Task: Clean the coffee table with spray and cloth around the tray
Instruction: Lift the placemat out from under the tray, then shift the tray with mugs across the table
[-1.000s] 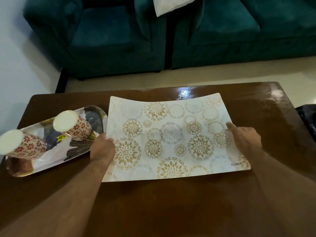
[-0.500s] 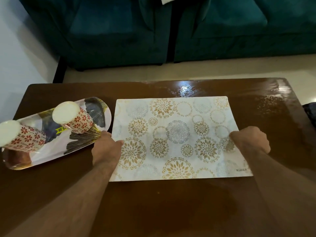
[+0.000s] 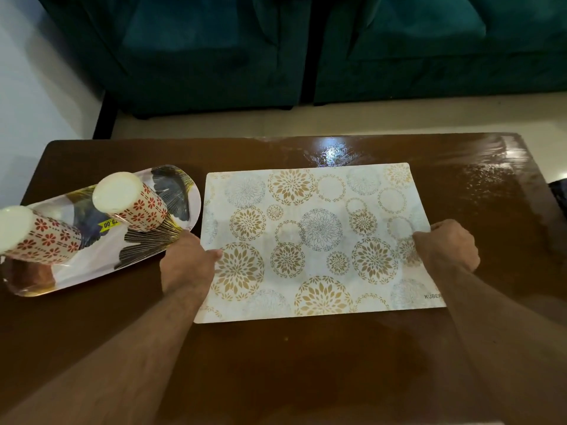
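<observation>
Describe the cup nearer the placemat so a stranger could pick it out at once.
Find the brown coffee table, then the oval tray at its left end. Two red-flowered cups stand there; choose the cup closest to the placemat, beside the yellow price sticker.

Worktop (image 3: 306, 363) dark brown; mat (image 3: 310, 240) white with gold and grey floral circles; tray (image 3: 92, 271) white with black-and-gold leaves; cups (image 3: 138, 207) red-flowered; sofa (image 3: 214, 47) teal.

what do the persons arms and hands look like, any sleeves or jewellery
Both forearms are bare up to the frame edge, with visible hair and no sleeve showing. The left hand and right hand carry no glove, watch, bracelet or ring that can be seen.
</observation>
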